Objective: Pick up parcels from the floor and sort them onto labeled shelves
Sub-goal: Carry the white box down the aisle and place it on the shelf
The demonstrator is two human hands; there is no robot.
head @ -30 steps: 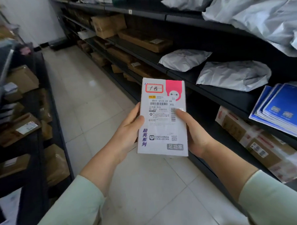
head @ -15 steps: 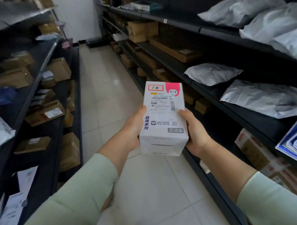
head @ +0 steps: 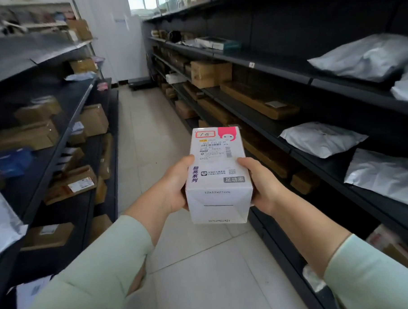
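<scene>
I hold a white carton parcel (head: 219,172) with a pink corner and a shipping label in front of me, in the middle of the aisle. My left hand (head: 174,186) grips its left side and my right hand (head: 261,184) grips its right side. The box lies tilted back, its label face up and its bottom flap toward me. Dark shelves run along the right (head: 298,148) and the left (head: 79,106) of the aisle.
The right shelves carry grey poly mailers (head: 321,138) and flat brown cartons (head: 259,100). The left shelves hold brown boxes (head: 94,119) and labelled cartons (head: 71,183). A tiled floor (head: 145,124) runs ahead to a white wall, with a low dark floor scale (head: 140,83) at its end.
The view has swung up and left along the aisle. The parcel has tipped from upright to lying back, so its bottom flap now faces me. Both hands keep their hold.
</scene>
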